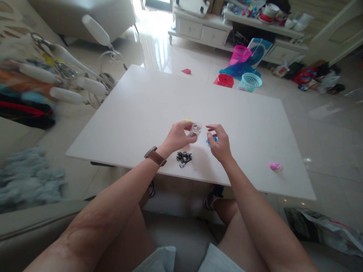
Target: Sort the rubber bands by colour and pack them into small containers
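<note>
My left hand (180,133) is wrapped around a small clear jar (196,129), held above the white table (159,94). Some small dark contents show faintly through its wall. Just to the right of the jar, my right hand (220,142) is raised with thumb and forefinger curved and apart; nothing is visible between them. A small blue pile (208,142) lies partly hidden behind that hand. Nearer to me sits a heap of thin black bands (184,158). A bit of something yellow (188,120) peeks out behind my left hand.
A small pink object (275,166) lies toward the table's right end. Beyond the far edge are a red tub (224,80), a light blue basket (250,82) and a pink basket (240,54). A white lamp with several arms (93,86) stands close to the left edge.
</note>
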Demonstrator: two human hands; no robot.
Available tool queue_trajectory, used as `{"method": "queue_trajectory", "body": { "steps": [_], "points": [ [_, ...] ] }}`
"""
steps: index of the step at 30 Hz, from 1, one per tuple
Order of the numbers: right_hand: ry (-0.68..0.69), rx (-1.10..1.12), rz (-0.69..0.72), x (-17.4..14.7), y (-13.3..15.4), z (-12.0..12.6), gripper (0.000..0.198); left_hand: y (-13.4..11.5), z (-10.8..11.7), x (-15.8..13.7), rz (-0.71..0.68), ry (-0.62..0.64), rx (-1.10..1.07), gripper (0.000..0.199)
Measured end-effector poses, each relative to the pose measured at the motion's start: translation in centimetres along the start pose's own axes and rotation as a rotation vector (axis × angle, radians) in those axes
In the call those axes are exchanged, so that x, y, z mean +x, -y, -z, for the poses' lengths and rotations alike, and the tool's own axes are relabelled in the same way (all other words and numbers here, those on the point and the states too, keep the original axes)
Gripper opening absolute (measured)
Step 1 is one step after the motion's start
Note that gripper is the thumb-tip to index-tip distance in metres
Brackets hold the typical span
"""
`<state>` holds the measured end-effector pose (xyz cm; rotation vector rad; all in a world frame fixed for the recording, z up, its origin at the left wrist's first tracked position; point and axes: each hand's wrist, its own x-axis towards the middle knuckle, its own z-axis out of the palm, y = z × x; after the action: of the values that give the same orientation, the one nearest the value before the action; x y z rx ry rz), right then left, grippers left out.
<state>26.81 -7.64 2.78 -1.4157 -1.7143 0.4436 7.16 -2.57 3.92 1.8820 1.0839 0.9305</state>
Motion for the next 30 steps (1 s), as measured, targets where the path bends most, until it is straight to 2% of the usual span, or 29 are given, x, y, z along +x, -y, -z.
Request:
{"method": "queue_trajectory", "body": {
  "steps": [2, 4, 8, 11, 14, 17, 21, 24, 27, 30],
  "points": [
    [0.077, -0.095, -0.066, -0.3, -1.5, -0.8, 0.024, 0.1, 0.3, 0.3, 0.064, -0.053, -0.041, 0.023],
    [0.225, -0.198, -0.107, -0.8, -3.0, -2.0, 0.024, 0.2, 0.8, 0.5, 0.104, -0.099, -0.067, 0.025],
    [0.484, -0.315, -0.12, -1.9, -4.4, -4.1, 0.031, 0.1, 1.3, 0.7, 0.115, -0.144, -0.062, 0.024],
    [0.569, -0.376, -0.116, -2.1, -4.2, -4.7, 0.036, 0.1, 1.5, 0.6, 0.107, -0.148, -0.041, 0.024],
    [0.585, -0.412, -0.101, -1.8, -3.8, -4.7, 0.031, 0.2, 1.6, 0.5, 0.099, -0.146, -0.035, 0.026],
    [0.498, -0.349, -0.106, -1.2, -3.7, -4.2, 0.025, 0.2, 1.8, 0.4, 0.07, -0.147, -0.008, 0.026],
    [0.168, -0.098, -0.198, -0.3, -3.2, -3.1, 0.022, 0.2, 2.0, 0.1, 0.014, -0.14, 0.1, 0.03],
    [-0.047, 0.092, -0.191, 0.3, -2.1, -2.1, 0.015, 0.3, 1.9, -0.2, -0.015, -0.088, 0.197, 0.036],
    [-0.163, 0.211, -0.127, 0.7, -0.9, -1.6, 0.007, 0.3, 1.6, -0.4, -0.016, -0.021, 0.285, 0.041],
    [-0.189, 0.231, -0.092, 0.6, 0.1, -1.3, 0.004, 0.3, 1.1, -0.5, -0.025, 0.024, 0.338, 0.045]
  ]
}}
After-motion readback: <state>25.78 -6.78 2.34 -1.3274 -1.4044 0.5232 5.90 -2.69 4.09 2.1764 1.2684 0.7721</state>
